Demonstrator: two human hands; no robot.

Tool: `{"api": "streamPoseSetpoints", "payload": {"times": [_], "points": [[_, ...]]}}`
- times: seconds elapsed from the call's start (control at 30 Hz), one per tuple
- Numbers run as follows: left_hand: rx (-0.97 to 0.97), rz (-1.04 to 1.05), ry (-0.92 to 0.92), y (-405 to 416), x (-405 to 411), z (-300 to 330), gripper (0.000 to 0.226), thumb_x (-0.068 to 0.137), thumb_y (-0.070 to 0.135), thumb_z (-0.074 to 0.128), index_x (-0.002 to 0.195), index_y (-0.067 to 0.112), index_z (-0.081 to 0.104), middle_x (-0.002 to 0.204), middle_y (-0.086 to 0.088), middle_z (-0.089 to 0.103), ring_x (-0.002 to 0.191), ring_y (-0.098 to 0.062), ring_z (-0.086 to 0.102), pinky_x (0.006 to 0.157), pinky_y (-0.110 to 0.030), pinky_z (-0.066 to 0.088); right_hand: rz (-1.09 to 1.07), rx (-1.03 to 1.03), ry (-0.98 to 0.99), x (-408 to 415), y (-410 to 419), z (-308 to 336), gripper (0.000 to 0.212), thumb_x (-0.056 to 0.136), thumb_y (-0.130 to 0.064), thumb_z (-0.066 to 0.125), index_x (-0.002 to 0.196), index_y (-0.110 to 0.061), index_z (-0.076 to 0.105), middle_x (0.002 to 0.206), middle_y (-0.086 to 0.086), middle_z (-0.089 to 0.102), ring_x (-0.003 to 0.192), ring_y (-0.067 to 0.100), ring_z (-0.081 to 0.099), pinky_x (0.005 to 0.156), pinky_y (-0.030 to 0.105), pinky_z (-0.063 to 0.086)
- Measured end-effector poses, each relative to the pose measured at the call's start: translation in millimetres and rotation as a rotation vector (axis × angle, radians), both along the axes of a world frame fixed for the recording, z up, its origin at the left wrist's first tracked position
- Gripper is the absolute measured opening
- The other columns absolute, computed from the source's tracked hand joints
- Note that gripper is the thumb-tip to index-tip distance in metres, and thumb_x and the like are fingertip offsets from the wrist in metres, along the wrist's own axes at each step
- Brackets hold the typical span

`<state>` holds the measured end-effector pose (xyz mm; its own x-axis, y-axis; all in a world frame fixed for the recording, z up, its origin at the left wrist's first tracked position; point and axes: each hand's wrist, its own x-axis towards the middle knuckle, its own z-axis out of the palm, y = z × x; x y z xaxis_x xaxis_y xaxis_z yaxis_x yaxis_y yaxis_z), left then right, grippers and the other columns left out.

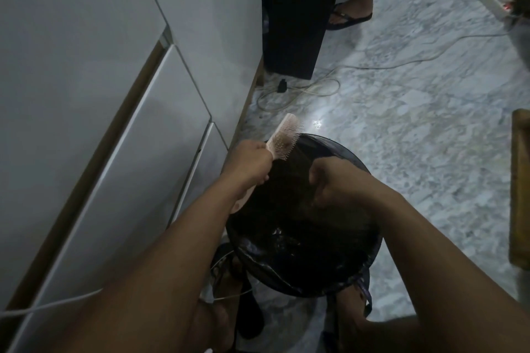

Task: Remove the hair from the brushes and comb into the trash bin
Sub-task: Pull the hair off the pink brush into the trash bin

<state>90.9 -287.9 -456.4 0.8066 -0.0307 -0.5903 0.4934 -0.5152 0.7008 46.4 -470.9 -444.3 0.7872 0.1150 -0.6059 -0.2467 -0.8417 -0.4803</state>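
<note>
A: Quick count — how many brushes?
B: One pink brush (282,140), held in the left hand (252,162). No comb that I can make out.
A: Hands?
B: Two: the left one and the right hand (334,180), just beside that grip.
A: Bins?
B: One trash bin (370,252), black-lined, right below both grips.
A: Any more?
B: One sandalled foot (350,16) of a second person, well beyond the grip, and two cables (301,89) on the floor (415,123).
</note>
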Motion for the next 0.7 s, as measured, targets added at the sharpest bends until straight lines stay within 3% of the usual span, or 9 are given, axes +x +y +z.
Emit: {"api": "streamPoseSetpoints", "payload": {"times": [0.13, 0.23, 0.33, 0.43, 0.53, 0.7], "points": [[-0.008, -0.078, 0.034, -3.7, -2.2, 3.7, 0.021, 0.083, -0.001, 0.048, 0.081, 0.009, 0.066, 0.080, -0.016, 0.065, 0.063, -0.027, 0.060, 0.060, -0.036, 0.048, 0.026, -0.026, 0.010, 1.6, 0.8, -0.5, 0.021, 0.062, -0.018, 0.073, 0.074, -0.029, 0.060, 0.082, -0.009, 0.067, 0.082, 0.015, 0.064, 0.068, 0.028, 0.048], [-0.002, -0.151, 0.056, -5.9, -4.5, 5.0, 0.023, 0.084, -0.001, 0.050, 0.075, 0.014, 0.066, 0.073, -0.012, 0.061, 0.063, -0.026, 0.059, 0.055, -0.033, 0.047, -0.133, 0.004, -0.193, 6.3, 5.1, 4.9, 0.015, 0.068, -0.016, 0.067, 0.081, -0.024, 0.064, 0.076, -0.010, 0.063, 0.079, 0.015, 0.060, 0.068, 0.025, 0.044], [-0.011, -0.194, 0.071, -7.1, -6.9, 4.8, 0.026, 0.084, 0.001, 0.050, 0.073, 0.018, 0.067, 0.069, -0.009, 0.059, 0.062, -0.025, 0.059, 0.055, -0.031, 0.048, -0.325, 0.105, -0.353, 9.0, 7.5, 7.2, 0.025, 0.069, -0.027, 0.074, 0.093, -0.022, 0.065, 0.082, -0.008, 0.069, 0.082, 0.012, 0.065, 0.073, 0.029, 0.053], [-0.017, -0.257, 0.106, -8.4, -8.3, 5.5, 0.028, 0.085, 0.000, 0.048, 0.090, 0.013, 0.072, 0.078, -0.012, 0.063, 0.067, -0.026, 0.062, 0.060, -0.035, 0.051, -0.309, 0.157, -0.371, 6.4, 11.4, 4.1, 0.033, 0.070, -0.031, 0.080, 0.099, -0.021, 0.068, 0.087, -0.004, 0.074, 0.085, 0.011, 0.068, 0.078, 0.032, 0.056], [-0.027, -0.266, 0.129, -8.5, -8.3, 5.1, 0.029, 0.086, -0.001, 0.048, 0.093, 0.012, 0.072, 0.082, -0.015, 0.065, 0.067, -0.026, 0.063, 0.061, -0.036, 0.052, -0.285, 0.154, -0.397, 5.3, 14.5, 4.2, 0.018, 0.072, -0.022, 0.079, 0.089, -0.020, 0.076, 0.082, -0.002, 0.075, 0.080, 0.012, 0.069, 0.077, 0.037, 0.058], [0.018, -0.236, 0.108, -8.1, -10.0, 4.5, 0.031, 0.086, -0.002, 0.049, 0.100, 0.008, 0.074, 0.088, -0.018, 0.067, 0.070, -0.028, 0.062, 0.062, -0.036, 0.050, -0.193, 0.136, -0.249, 7.0, 9.1, 12.0, 0.008, 0.069, -0.017, 0.078, 0.076, -0.019, 0.079, 0.074, -0.002, 0.075, 0.071, 0.006, 0.069, 0.063, 0.024, 0.055]]}}
